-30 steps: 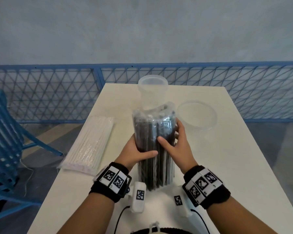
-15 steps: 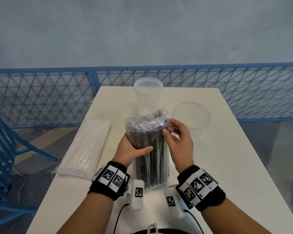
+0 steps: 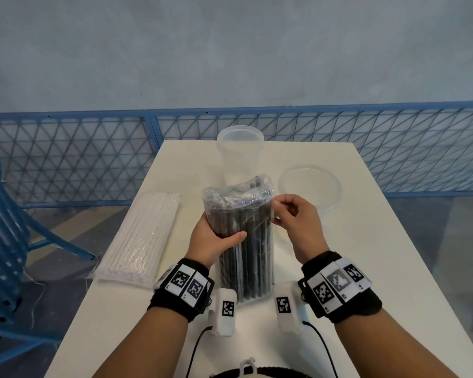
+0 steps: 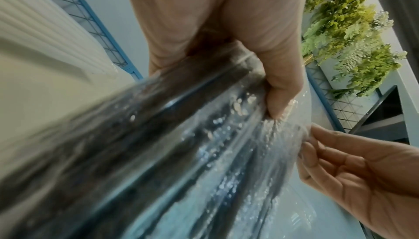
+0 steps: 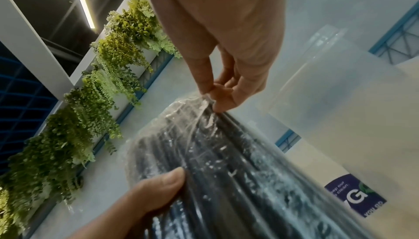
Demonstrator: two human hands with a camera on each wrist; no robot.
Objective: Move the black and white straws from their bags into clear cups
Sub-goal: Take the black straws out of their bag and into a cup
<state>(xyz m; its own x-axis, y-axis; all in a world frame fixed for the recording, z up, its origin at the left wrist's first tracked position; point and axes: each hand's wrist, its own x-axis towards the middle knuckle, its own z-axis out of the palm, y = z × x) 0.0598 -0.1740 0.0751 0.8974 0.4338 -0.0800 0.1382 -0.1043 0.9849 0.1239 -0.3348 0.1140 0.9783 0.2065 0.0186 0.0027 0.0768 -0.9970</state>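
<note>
A clear bag of black straws stands upright on the white table in front of me. My left hand grips its middle, thumb across the front. My right hand pinches the loose plastic at the bag's upper right edge, as the right wrist view shows at the bag of black straws under my right hand. A bag of white straws lies flat at the table's left. A tall clear cup stands behind the black bag, and a second clear cup stands to its right.
A blue mesh fence runs behind the table. A blue chair stands off the table's left side. Bare tabletop lies to the right of my hands and along the near edge.
The bag of black straws has come down and stands lower. My right hand has slid from the bag's side up to its top right edge and now pinches the plastic there.
</note>
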